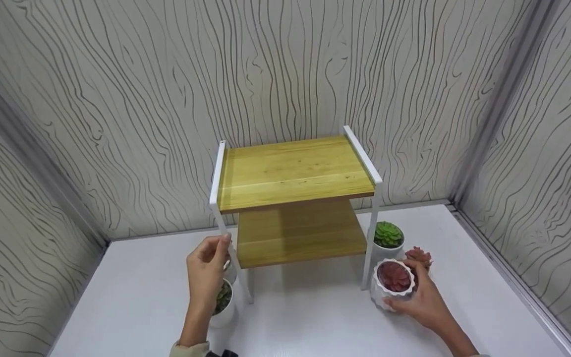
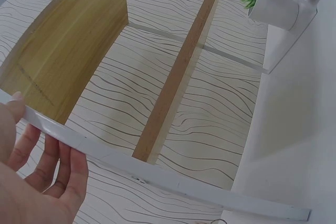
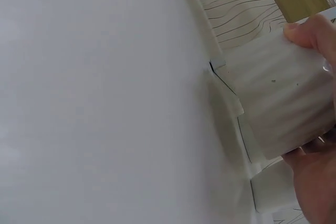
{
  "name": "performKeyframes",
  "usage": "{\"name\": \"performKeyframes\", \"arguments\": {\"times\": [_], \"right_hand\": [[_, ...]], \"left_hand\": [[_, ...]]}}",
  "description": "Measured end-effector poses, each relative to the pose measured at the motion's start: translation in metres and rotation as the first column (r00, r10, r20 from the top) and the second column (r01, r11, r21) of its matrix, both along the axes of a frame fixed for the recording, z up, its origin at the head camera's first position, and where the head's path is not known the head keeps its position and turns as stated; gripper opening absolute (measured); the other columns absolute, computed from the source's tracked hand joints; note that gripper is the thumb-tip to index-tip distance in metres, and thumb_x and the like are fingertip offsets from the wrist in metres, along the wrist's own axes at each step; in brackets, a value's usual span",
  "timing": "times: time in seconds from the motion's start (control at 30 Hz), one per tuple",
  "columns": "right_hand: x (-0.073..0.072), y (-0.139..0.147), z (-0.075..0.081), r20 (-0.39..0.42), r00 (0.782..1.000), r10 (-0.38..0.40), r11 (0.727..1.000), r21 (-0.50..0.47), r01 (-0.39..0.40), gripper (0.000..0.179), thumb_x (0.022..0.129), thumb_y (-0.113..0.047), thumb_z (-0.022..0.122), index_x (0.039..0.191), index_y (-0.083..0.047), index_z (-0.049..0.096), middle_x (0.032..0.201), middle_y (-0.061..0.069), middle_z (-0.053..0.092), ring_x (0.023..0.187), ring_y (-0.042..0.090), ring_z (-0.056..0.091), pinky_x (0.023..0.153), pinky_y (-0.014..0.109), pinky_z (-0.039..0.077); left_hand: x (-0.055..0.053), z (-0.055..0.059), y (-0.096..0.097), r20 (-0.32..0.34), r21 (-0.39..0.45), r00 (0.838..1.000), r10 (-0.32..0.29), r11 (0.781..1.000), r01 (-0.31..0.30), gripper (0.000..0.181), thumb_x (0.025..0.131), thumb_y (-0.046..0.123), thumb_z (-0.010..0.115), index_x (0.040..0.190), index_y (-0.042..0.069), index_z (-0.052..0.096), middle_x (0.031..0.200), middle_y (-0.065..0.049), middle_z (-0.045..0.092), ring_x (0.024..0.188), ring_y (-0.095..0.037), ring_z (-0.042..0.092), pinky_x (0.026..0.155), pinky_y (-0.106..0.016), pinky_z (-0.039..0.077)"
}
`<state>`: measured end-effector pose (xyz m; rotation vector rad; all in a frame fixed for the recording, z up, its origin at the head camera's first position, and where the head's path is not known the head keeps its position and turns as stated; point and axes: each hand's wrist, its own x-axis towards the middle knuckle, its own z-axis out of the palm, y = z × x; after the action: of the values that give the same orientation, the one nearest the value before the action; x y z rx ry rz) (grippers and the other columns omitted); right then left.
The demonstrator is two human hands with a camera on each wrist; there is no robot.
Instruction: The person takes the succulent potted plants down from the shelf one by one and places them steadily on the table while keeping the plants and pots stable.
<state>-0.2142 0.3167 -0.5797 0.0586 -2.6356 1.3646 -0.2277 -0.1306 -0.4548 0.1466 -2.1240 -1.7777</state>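
Observation:
A two-tier shelf with wooden boards [image 1: 295, 171] and a white frame stands on the white table. My left hand [image 1: 206, 270] grips its front left post [image 1: 219, 218]; in the left wrist view the thumb lies on one side of the white post [image 2: 113, 155] and the fingers curl round the other. Beside the front right leg, my right hand [image 1: 427, 302] holds a white scalloped pot with a dark red succulent [image 1: 394, 276]. The right wrist view shows thumb and fingers on opposite sides of the pot [image 3: 283, 87], its base tilted and close over the table.
Right of the shelf stands a white pot with a green succulent [image 1: 388, 234]. A pinkish-red succulent [image 1: 418, 255] shows behind my right hand. Another potted plant [image 1: 222, 300] stands by the front left leg, partly behind my left wrist. Patterned walls [image 1: 285, 64] enclose the table [image 1: 132, 292].

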Motion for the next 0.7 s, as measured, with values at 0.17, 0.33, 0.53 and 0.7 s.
{"name": "performKeyframes", "arguments": {"times": [0.17, 0.33, 0.53, 0.7], "right_hand": [[-0.004, 0.003, -0.004, -0.001, 0.999, 0.033, 0.998, -0.060, -0.033, 0.099, 0.072, -0.020, 0.099, 0.149, -0.002, 0.040, 0.153, 0.023, 0.050, 0.147, 0.028, 0.045, 0.110, 0.009, 0.035], [-0.007, 0.007, -0.009, -0.005, 0.999, 0.045, 0.993, -0.105, -0.046, 0.097, 0.071, -0.015, 0.099, 0.148, -0.003, 0.042, 0.157, 0.025, 0.046, 0.149, 0.023, 0.041, 0.109, 0.003, 0.031], [-0.005, 0.013, -0.010, 0.033, 0.999, 0.042, 0.997, -0.062, -0.039, 0.099, 0.072, -0.023, 0.099, 0.150, -0.002, 0.040, 0.160, 0.025, 0.043, 0.152, 0.041, 0.038, 0.111, 0.011, 0.034], [-0.005, 0.017, -0.013, 0.031, 0.998, 0.055, 0.994, -0.091, -0.052, 0.100, 0.073, -0.021, 0.098, 0.150, 0.000, 0.039, 0.163, 0.028, 0.038, 0.153, 0.042, 0.035, 0.109, 0.007, 0.033]], "left_hand": [[0.001, -0.001, -0.001, -0.004, 0.007, 1.000, -0.002, 1.000, 0.002, 0.029, 0.103, 0.038, 0.068, 0.107, 0.010, 0.075, 0.093, 0.001, 0.071, 0.086, -0.014, 0.066, 0.082, -0.023, 0.059], [0.000, -0.001, 0.000, 0.004, 0.008, 1.000, 0.001, 1.000, -0.001, 0.031, 0.103, 0.041, 0.068, 0.106, 0.011, 0.076, 0.098, -0.001, 0.073, 0.090, -0.012, 0.069, 0.088, -0.026, 0.060], [0.000, -0.001, 0.000, 0.011, 0.005, 1.000, 0.005, 1.000, -0.005, 0.030, 0.102, 0.041, 0.069, 0.107, 0.012, 0.075, 0.099, 0.000, 0.072, 0.091, -0.012, 0.068, 0.088, -0.024, 0.059], [-0.001, -0.002, 0.001, 0.006, 0.006, 1.000, 0.012, 1.000, -0.012, 0.030, 0.102, 0.041, 0.070, 0.106, 0.012, 0.075, 0.099, -0.002, 0.071, 0.091, -0.016, 0.067, 0.086, -0.025, 0.059]]}}
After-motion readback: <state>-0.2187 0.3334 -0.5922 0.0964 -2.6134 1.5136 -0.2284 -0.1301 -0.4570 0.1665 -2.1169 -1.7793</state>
